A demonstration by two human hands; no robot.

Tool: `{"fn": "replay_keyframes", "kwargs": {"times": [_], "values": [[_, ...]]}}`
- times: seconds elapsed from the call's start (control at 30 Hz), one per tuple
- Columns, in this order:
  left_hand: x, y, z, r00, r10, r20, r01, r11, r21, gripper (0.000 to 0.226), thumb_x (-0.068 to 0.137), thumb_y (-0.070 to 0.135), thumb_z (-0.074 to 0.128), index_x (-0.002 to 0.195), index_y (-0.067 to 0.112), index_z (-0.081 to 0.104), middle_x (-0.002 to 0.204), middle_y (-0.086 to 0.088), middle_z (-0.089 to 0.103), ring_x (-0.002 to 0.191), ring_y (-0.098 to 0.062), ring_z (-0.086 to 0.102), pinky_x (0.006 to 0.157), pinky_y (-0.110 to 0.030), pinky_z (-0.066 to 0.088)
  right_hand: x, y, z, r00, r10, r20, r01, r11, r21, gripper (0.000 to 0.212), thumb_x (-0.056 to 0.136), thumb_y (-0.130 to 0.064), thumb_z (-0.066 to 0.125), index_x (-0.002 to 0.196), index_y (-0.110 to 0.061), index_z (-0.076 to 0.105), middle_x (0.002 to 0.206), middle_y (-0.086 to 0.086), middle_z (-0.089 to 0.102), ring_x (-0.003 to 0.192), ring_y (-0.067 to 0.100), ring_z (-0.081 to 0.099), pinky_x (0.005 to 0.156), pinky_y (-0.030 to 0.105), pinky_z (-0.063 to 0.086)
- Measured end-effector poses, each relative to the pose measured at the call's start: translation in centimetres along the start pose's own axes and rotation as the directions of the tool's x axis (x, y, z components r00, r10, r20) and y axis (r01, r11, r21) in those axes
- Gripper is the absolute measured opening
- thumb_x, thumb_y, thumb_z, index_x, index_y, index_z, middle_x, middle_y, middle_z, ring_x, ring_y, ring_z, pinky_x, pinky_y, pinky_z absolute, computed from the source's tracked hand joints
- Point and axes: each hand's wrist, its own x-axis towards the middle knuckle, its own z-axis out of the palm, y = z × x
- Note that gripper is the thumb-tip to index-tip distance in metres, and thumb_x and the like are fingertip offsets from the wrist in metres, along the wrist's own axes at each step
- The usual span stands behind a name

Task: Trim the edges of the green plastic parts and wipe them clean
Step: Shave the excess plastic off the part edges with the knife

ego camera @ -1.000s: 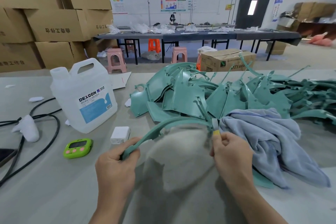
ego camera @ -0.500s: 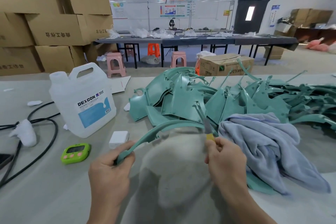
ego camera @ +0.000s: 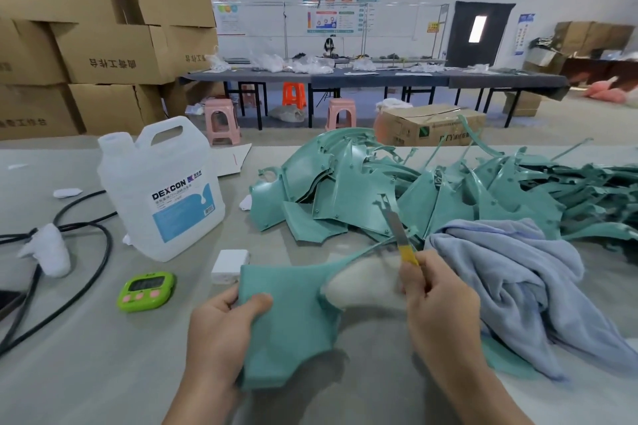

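Above the grey table [ego camera: 86, 373], a person is trimming a green plastic part [ego camera: 286, 317].
The left hand [ego camera: 221, 331] is pinching the part's broad panel, thumb on its near face and fingers behind. The right hand [ego camera: 438, 297] is curling around a yellow-handled blade [ego camera: 402, 238], which is crossing the part's thin curved strip just above those fingers, beside the blue cloth [ego camera: 518, 272].

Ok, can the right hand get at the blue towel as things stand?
Probably yes: the blue towel lies just beside the right hand, nothing between, though that hand grips the utility knife.
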Motion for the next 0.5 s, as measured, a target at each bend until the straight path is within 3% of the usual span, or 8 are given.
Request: {"fn": "replay_keyframes", "kwargs": {"times": [0.1,0.2,0.3,0.4,0.5], "values": [[-0.3,0.3,-0.2,0.989,-0.117,0.092,0.12,0.992,-0.031,0.022,0.083,-0.004,0.065,0.081,0.011,0.081,0.081,-0.023,0.075,0.056,-0.033,0.071,0.043,-0.034,0.054,0.3,0.5,-0.1,1.0,-0.016,0.001,0.016,0.987,-0.161,0.019,0.102,-0.025,0.054,0.083,-0.024,0.056,0.061,-0.007,0.055,0.055,0.017,0.05,0.053,0.032,0.037],[-0.4,0.4,-0.4,0.975,-0.167,0.144,0.176,0.983,-0.051,0.018,0.082,-0.003,0.065,0.084,0.007,0.08,0.085,-0.027,0.074,0.059,-0.036,0.071,0.044,-0.036,0.054,0.6,0.3,-0.2,0.999,0.044,0.027,-0.035,0.958,-0.285,0.022,0.104,-0.027,0.05,0.082,-0.024,0.051,0.059,-0.008,0.05,0.055,0.024,0.043,0.056,0.033,0.03],[-0.2,0.3,-0.3,0.977,-0.179,0.113,0.186,0.981,-0.055,0.015,0.083,-0.003,0.065,0.088,0.002,0.078,0.086,-0.027,0.074,0.06,-0.036,0.072,0.045,-0.036,0.055,-0.1,-0.2,0.0,0.991,0.019,0.13,0.03,0.933,-0.36,0.017,0.102,-0.027,0.052,0.085,-0.024,0.052,0.054,-0.007,0.043,0.052,0.026,0.04,0.054,0.033,0.029],[-0.1,0.4,-0.1,0.98,-0.186,0.077,0.192,0.978,-0.08,0.014,0.082,-0.004,0.066,0.087,0.003,0.078,0.085,-0.026,0.075,0.059,-0.036,0.072,0.044,-0.036,0.055,-1.3,-1.0,0.3,0.944,-0.072,0.323,0.198,0.904,-0.378,0.012,0.102,-0.028,0.053,0.094,-0.025,0.061,0.062,0.001,0.061,0.058,0.027,0.057,0.056,0.037,0.041],[-0.1,0.5,-0.1,0.981,-0.189,0.047,0.192,0.978,-0.084,0.015,0.082,-0.005,0.066,0.089,0.003,0.077,0.083,-0.025,0.075,0.056,-0.035,0.071,0.044,-0.036,0.055,-1.9,-1.5,0.4,0.856,-0.152,0.495,0.307,0.918,-0.249,0.017,0.102,-0.034,0.051,0.103,-0.027,0.065,0.079,-0.003,0.071,0.071,0.021,0.063,0.069,0.038,0.049]]}}
